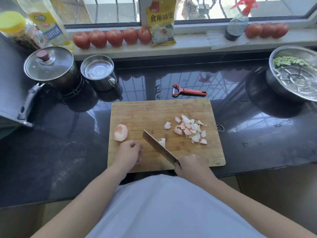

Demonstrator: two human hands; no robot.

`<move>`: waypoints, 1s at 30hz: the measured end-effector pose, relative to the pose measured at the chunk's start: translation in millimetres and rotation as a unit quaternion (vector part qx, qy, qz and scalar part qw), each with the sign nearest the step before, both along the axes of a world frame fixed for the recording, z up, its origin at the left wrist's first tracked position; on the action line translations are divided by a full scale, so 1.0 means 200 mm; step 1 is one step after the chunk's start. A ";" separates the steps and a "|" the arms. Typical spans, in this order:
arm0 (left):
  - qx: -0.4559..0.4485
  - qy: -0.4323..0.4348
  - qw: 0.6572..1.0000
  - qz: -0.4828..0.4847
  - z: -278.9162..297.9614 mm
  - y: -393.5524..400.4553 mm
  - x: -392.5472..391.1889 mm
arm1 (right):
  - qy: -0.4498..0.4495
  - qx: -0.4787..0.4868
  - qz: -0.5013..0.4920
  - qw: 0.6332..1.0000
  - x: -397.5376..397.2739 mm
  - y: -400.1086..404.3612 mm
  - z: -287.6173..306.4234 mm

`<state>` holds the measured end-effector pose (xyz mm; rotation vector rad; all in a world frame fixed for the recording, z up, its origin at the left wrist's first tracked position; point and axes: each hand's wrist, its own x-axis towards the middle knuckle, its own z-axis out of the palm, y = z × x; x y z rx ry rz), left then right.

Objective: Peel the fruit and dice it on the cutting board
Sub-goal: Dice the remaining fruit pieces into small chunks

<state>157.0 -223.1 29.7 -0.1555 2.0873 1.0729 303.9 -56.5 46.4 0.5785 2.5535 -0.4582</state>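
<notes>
The right hand (192,166) grips the knife (158,147) beside a small fruit piece (162,142). The left hand (129,152) is curled, holding nothing, on the cutting board (154,110) near the peeled fruit (121,132). Diced bits (190,128) lie right. The yellow bag (162,21) reads "食用碱面".

Diced pieces (190,128) on cutting board (154,109) right, peeler (188,91) behind board

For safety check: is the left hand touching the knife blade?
Apart. The head view shows bare cutting board between the left hand and the knife.
</notes>
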 end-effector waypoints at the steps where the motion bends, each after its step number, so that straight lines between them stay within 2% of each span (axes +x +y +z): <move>1: 0.012 -0.009 0.999 0.033 0.01 -0.05 -0.01 | -0.008 0.006 0.011 1.000 -0.01 -0.01 -0.01; 3: 0.017 0.001 0.997 0.072 0.00 -0.12 -0.03 | -0.011 0.015 0.015 1.000 -0.02 0.00 -0.03; 6: -0.046 0.083 0.993 0.072 -0.03 -0.22 -0.05 | 0.005 0.011 -0.022 1.000 0.00 0.03 -0.04; 8: -0.088 0.120 0.987 0.057 -0.05 -0.27 -0.05 | 0.018 0.014 -0.058 0.998 0.00 0.09 -0.05; 12: -0.129 0.125 0.983 -0.026 -0.12 -0.26 -0.06 | 0.041 0.040 -0.122 0.991 -0.01 0.24 -0.07; 16: -0.120 0.152 0.978 -0.079 -0.15 -0.17 -0.06 | 0.054 0.059 -0.079 0.994 0.03 0.32 -0.05; 20: -0.076 0.140 0.979 -0.129 -0.15 -0.04 -0.07 | 0.144 0.150 0.033 0.978 0.10 0.32 -0.04; 22: -0.085 0.141 0.974 -0.153 -0.13 -0.01 -0.10 | 0.211 0.181 0.045 0.959 0.14 0.35 -0.06; 24: -0.121 0.190 0.959 -0.170 -0.08 -0.01 -0.11 | 0.265 0.213 0.049 0.939 0.18 0.38 -0.08; 26: -0.122 0.316 0.924 -0.179 0.00 0.02 -0.10 | 0.269 0.238 0.044 0.932 0.21 0.40 -0.09; 28: -0.034 0.398 0.891 -0.217 0.08 0.12 -0.07 | 0.252 0.253 0.033 0.933 0.24 0.40 -0.09; 30: 0.038 0.375 0.862 -0.338 0.12 0.29 -0.03 | 0.249 0.262 0.023 0.932 0.26 0.40 -0.09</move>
